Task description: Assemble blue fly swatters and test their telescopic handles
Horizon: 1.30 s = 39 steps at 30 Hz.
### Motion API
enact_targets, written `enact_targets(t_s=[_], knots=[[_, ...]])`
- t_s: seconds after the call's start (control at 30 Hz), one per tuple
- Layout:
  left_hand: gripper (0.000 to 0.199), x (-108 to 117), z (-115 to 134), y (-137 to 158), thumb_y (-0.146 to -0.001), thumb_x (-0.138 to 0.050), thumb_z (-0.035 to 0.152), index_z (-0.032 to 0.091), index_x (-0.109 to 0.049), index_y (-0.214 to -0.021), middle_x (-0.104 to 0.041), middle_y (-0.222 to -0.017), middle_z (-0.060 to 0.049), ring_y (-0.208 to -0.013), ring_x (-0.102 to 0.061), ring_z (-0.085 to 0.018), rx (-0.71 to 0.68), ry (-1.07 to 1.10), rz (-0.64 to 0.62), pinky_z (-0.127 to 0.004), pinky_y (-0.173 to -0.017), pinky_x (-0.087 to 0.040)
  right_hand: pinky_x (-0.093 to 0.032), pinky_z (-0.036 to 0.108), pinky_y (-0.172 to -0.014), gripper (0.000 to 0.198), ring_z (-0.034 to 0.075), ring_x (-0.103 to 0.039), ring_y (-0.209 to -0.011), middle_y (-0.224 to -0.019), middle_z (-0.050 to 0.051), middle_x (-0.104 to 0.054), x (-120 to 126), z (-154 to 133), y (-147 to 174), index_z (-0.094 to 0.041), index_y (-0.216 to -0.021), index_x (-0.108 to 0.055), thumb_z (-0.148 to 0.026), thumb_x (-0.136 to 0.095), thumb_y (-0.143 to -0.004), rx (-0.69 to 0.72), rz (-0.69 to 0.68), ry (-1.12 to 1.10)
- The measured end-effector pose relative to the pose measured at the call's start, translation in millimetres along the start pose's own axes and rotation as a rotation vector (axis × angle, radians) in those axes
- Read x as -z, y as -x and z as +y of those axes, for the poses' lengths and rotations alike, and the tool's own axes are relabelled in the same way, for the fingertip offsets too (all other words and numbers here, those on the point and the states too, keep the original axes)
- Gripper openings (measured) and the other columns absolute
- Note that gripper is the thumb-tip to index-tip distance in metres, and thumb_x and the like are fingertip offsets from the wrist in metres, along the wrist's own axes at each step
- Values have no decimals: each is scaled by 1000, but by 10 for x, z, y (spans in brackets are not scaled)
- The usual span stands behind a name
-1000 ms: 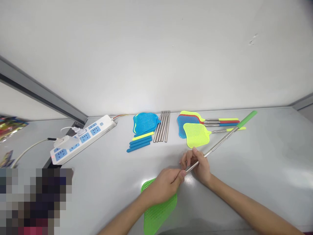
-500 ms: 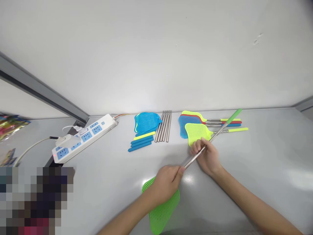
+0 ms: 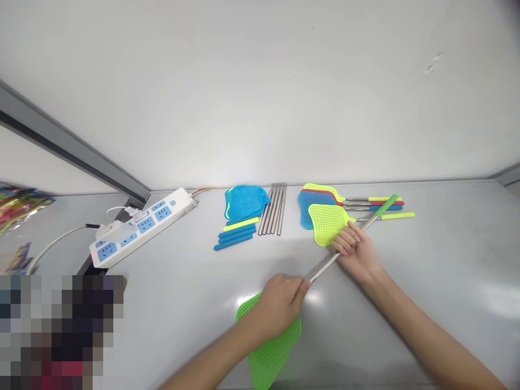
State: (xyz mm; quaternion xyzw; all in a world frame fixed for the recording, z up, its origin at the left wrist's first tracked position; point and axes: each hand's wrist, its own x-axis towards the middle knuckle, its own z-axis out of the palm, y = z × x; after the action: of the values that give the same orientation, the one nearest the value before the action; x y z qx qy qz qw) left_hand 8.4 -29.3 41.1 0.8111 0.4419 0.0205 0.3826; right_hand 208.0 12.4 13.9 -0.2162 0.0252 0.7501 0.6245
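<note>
Near the front of the table, my left hand (image 3: 282, 303) is closed round the neck of a green fly swatter (image 3: 270, 360), hiding where its mesh head meets the metal rod. My right hand (image 3: 355, 249) has its fingers curled round the same rod, higher up. Beyond it, the swatter's green grip (image 3: 387, 206) slants up to the right, over other swatters' handles. Just behind my right hand lies a yellow fly swatter (image 3: 328, 223), with a blue fly swatter (image 3: 306, 208) and red and yellow ones stacked behind it.
Left of the finished-looking swatters lie several metal rods (image 3: 273, 208), a pile of blue swatter heads (image 3: 246, 203) and several blue and yellow grips (image 3: 235, 235). A white power strip (image 3: 142, 227) with plugs and cables stands farther left. A pale wall (image 3: 284, 92) closes off the back.
My right hand has shifted slightly right and closed more fully round the rod. The green grip has come down toward my hands, and the rod shows shorter. My left hand stays nearly in place.
</note>
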Motion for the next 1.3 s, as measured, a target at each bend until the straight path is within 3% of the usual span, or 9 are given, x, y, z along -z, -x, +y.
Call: enact_targets(t_s=[0.3,0.63,1.03,1.13,1.3], knots=[[39,-93,60,64,-89,-14,33,17,-30,-56,-33,-50,2,-58,-34,-13,63,64,31,-29,-64,-27,-25,21,-36,41,7,-13,-35,-44,-8,-10,-8,116,-8,-19,-52,-19,-27,-44,-83,16,-13,35],[48,-79,-6,70,-82,-18,55,17,-37,-59,-34,-51,4,-48,-32,-9,218,732,-162,-22,-48,-27,-32,22,-42,41,7,-13,-35,-43,-9,-11,-33,189,-3,-19,-52,-22,-31,-44,-84,26,-6,6],[45,57,37,67,-78,-30,57,16,-33,-60,-31,-57,6,-45,-25,-5,333,1064,-264,-19,-44,-21,-35,23,-47,44,6,-16,-35,-41,-9,-13,-198,211,116,-19,-51,-20,-35,-45,-83,84,5,91],[43,123,38,39,-79,-34,54,17,-33,-58,-29,-51,8,-38,-20,-4,298,1132,-312,-20,-39,-16,-36,24,-48,43,6,-19,-35,-42,-9,-14,-307,143,162,-18,-51,-21,-34,-46,-83,92,-11,138],[44,141,-84,-16,-83,-25,51,17,-37,-59,-28,-32,8,-28,-18,-5,183,1276,-517,-22,-36,-14,-36,24,-48,37,7,-28,-38,-45,-7,-20,-399,101,200,-18,-53,-25,-26,-45,-83,71,-50,150]])
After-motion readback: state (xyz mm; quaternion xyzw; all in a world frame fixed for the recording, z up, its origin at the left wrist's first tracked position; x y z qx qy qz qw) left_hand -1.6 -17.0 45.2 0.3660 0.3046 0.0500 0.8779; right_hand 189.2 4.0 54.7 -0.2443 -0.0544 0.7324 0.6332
